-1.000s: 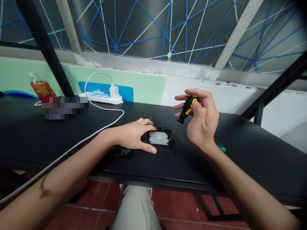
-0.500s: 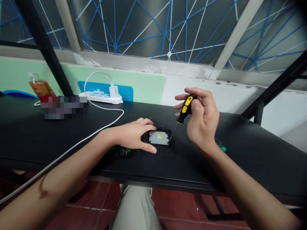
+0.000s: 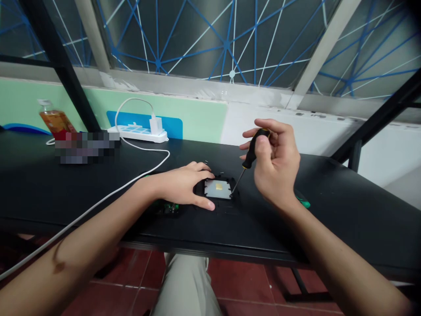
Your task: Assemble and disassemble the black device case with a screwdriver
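Note:
My right hand [image 3: 279, 164] holds a screwdriver [image 3: 251, 153] with a black and yellow handle, thumb against the grip and some fingers raised. The shaft slants down left, its tip at the right near corner of a silvery metal plate [image 3: 213, 193]. A small yellow patch [image 3: 219, 186] lies on that plate, which is set in a flat black casing [image 3: 199, 189]. My left hand [image 3: 182, 186] steadies the casing from the left, fingers at the far edge and thumb at the near edge. Part of a green circuit board [image 3: 173, 207] shows under my left wrist.
Small screws [image 3: 221, 173] lie behind the casing on the black table [image 3: 345, 210]. A green and black object [image 3: 303, 200] is partly hidden by my right forearm. Back left are a power strip [image 3: 131, 131], a drink bottle [image 3: 56, 120] and a white cable [image 3: 131, 182].
The screwdriver handle has turned in my right hand, so its yellow patches no longer face me. My thumb has shifted slightly left; my left hand and the casing stay put.

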Motion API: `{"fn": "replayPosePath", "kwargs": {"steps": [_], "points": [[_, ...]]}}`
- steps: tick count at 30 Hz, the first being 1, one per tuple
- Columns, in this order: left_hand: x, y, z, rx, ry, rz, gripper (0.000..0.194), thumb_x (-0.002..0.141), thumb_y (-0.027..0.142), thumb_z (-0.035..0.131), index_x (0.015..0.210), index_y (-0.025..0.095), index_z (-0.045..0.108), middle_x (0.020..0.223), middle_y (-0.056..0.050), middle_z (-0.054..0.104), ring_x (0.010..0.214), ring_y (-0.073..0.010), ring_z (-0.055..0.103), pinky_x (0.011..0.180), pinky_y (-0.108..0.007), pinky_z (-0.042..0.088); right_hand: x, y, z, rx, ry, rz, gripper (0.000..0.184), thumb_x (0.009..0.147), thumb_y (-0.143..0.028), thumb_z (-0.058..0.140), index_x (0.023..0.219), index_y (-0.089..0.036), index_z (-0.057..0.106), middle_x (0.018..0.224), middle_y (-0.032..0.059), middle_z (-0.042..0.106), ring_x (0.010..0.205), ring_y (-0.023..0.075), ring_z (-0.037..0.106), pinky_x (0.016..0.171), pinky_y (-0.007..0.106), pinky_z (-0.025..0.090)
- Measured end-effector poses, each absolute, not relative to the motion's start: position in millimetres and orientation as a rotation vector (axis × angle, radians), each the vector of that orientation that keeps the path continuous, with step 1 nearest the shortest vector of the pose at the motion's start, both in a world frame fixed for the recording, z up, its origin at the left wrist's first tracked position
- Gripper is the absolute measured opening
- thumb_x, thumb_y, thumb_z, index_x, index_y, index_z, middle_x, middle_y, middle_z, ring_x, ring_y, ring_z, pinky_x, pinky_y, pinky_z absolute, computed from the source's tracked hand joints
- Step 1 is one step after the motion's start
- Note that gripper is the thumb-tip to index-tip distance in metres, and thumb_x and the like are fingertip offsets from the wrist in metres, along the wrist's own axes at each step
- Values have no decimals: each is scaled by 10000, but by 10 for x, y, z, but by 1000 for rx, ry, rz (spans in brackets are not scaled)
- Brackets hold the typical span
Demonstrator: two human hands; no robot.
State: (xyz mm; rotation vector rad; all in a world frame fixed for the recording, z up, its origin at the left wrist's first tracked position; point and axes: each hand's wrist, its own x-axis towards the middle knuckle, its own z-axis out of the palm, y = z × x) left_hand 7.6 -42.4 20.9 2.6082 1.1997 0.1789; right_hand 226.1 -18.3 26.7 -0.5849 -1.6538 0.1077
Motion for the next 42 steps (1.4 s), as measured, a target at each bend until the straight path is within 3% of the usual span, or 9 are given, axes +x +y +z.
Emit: {"fn": "replayPosePath", "kwargs": {"steps": [5,14,24,32,42], "points": [[76,-423,208,2612,1198,179,823,796,714,604,1418,198,451,1503,-113,397,1370,-305,370,1095,-390,349,2242,-196,262,-568,-1641,187,265,1015,-388,361,1186,-294,540,1053,37,669,773,145,686,561,290,595],[82,-432,206,2616,1200,179,818,804,706,609,1423,197,446,1499,-122,399,1366,-304,376,1095,-375,350,2268,-171,287,-642,-1634,-30,267,864,-374,669,1111,-284,624,1051,37,602,857,163,626,621,306,600],[75,-422,206,2611,1193,187,830,791,719,605,1415,194,456,1497,-116,405,1355,-308,386,1082,-395,361,2262,-191,257,-574,-1636,174,272,1015,-378,359,1196,-312,551,1074,33,701,770,157,699,609,330,606],[86,-432,207,2618,1197,199,826,798,703,617,1420,185,450,1496,-125,402,1373,-309,370,1105,-400,346,2273,-185,281,-633,-1664,-7,263,897,-378,624,1148,-299,612,1102,44,601,852,167,639,623,325,608],[77,-424,205,2616,1200,180,825,793,715,606,1423,206,445,1496,-111,403,1366,-302,373,1095,-390,352,2254,-181,264,-607,-1663,34,277,968,-347,509,1231,-294,578,984,36,657,741,158,671,661,373,623]]}}
